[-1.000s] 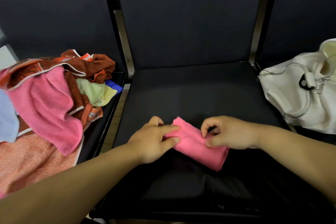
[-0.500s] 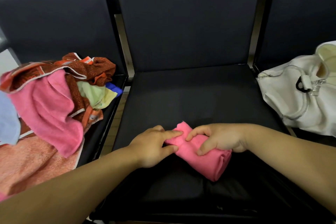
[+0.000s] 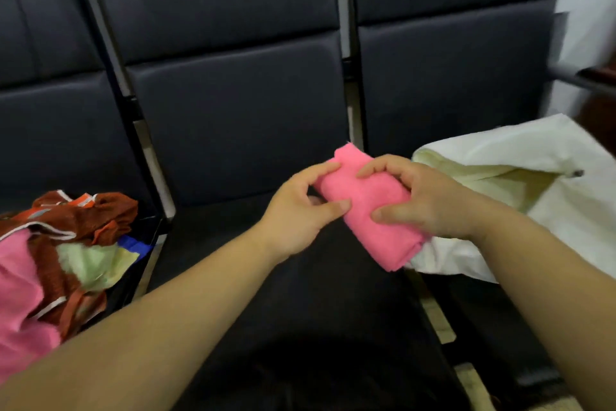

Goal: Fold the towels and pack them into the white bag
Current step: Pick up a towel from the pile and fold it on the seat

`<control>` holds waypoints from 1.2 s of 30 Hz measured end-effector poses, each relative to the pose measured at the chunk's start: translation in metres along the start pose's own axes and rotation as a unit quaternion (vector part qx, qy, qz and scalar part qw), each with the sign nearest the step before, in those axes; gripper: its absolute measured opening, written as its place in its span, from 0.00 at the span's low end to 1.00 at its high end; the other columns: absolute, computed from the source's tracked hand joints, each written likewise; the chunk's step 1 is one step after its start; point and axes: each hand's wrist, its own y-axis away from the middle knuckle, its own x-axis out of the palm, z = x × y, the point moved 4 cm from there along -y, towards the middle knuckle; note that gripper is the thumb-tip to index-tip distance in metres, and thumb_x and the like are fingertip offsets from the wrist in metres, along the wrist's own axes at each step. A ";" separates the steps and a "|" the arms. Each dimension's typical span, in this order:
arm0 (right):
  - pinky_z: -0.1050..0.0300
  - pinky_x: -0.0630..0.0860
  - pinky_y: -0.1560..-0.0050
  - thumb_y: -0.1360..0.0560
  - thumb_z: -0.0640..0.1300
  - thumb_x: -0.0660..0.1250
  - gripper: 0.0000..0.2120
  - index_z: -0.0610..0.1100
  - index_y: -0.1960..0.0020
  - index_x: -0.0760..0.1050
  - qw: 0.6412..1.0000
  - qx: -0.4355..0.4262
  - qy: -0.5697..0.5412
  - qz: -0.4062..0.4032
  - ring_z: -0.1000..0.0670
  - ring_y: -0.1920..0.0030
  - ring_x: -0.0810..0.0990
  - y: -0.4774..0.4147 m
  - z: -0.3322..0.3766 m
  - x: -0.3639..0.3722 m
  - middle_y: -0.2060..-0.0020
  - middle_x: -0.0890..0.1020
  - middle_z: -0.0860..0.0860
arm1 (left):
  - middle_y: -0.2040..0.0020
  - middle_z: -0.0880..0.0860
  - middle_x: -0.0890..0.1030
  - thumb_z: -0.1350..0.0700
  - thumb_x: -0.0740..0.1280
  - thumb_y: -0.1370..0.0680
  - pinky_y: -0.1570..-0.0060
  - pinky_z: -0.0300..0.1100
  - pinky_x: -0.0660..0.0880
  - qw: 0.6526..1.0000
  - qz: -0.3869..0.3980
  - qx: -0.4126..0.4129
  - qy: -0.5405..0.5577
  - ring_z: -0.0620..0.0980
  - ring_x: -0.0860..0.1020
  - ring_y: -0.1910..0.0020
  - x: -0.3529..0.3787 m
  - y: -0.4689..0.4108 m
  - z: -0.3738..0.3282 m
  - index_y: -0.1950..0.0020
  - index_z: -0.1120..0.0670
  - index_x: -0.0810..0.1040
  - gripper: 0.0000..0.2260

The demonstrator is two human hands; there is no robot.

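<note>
The left hand (image 3: 300,210) pinched and the right hand (image 3: 433,200) curled round the folded pink towel (image 3: 370,210), held above the seat (image 3: 333,310). The white bag (image 3: 533,157) gaped just beside the towel's edge at three o'clock

The black padded seat of the middle chair (image 3: 213,234) lies bare in the centre and lower centre of the frame, and a hand can pass there. At the lower left a loose pile of pink, brown-orange and pale green towels (image 3: 66,244) covers the left seat. At the right the white fabric bag (image 3: 550,217) turns its mouth to the centre. Just before this mouth the folded pink towel (image 3: 373,207), held by the left hand (image 3: 296,210) and the right hand (image 3: 430,200), stands in the way. The dark upright backrests (image 3: 240,117) close the upper part.
</note>
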 end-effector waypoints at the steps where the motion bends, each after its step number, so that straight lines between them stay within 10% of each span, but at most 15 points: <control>1: 0.63 0.81 0.56 0.28 0.40 0.77 0.26 0.61 0.39 0.74 1.000 0.001 0.001 -0.030 0.62 0.49 0.79 0.007 -0.006 -0.020 0.44 0.75 0.60 | 0.32 0.48 0.74 0.54 0.78 0.29 0.45 0.46 0.81 0.999 0.013 0.016 -0.027 0.49 0.83 0.49 0.014 -0.016 -0.015 0.30 0.39 0.76 0.29; 9: 0.50 0.84 0.50 0.28 0.30 0.73 0.25 0.56 0.39 0.79 0.956 0.033 -0.200 -0.213 0.46 0.44 0.83 0.051 -0.094 -0.125 0.42 0.81 0.50 | 0.38 0.46 0.72 0.56 0.75 0.24 0.51 0.29 0.74 0.969 0.092 0.120 -0.193 0.35 0.79 0.56 0.142 -0.111 -0.073 0.24 0.44 0.70 0.30; 15: 0.41 0.82 0.43 0.27 0.32 0.72 0.25 0.60 0.41 0.81 0.888 0.078 -0.317 -0.323 0.44 0.41 0.81 0.051 -0.165 -0.145 0.38 0.80 0.49 | 0.32 0.43 0.70 0.43 0.72 0.23 0.31 0.46 0.64 0.899 0.122 0.147 -0.393 0.48 0.68 0.31 0.177 -0.151 -0.050 0.26 0.37 0.70 0.26; 21: 0.34 0.81 0.45 0.28 0.34 0.73 0.22 0.60 0.48 0.77 0.850 0.135 -0.329 -0.388 0.40 0.43 0.80 0.034 -0.196 -0.114 0.42 0.78 0.49 | 0.17 0.47 0.46 0.42 0.71 0.23 0.24 0.56 0.58 0.844 0.167 0.082 -0.502 0.55 0.51 0.20 0.161 -0.151 -0.017 0.36 0.35 0.77 0.15; 30: 0.36 0.80 0.43 0.28 0.31 0.71 0.18 0.50 0.47 0.73 0.748 0.224 -0.456 -0.427 0.36 0.47 0.82 0.017 -0.215 -0.090 0.47 0.80 0.41 | 0.36 0.49 0.70 0.47 0.64 0.17 0.42 0.48 0.75 0.852 0.148 0.073 -0.497 0.51 0.73 0.39 0.152 -0.148 -0.014 0.24 0.49 0.66 0.22; 36: 0.42 0.80 0.44 0.27 0.32 0.71 0.16 0.46 0.44 0.73 0.782 0.278 -0.377 -0.412 0.42 0.53 0.80 0.022 -0.211 -0.097 0.51 0.80 0.42 | 0.41 0.50 0.71 0.52 0.63 0.17 0.51 0.50 0.78 0.875 0.113 0.074 -0.465 0.50 0.78 0.55 0.152 -0.140 -0.026 0.28 0.53 0.67 0.17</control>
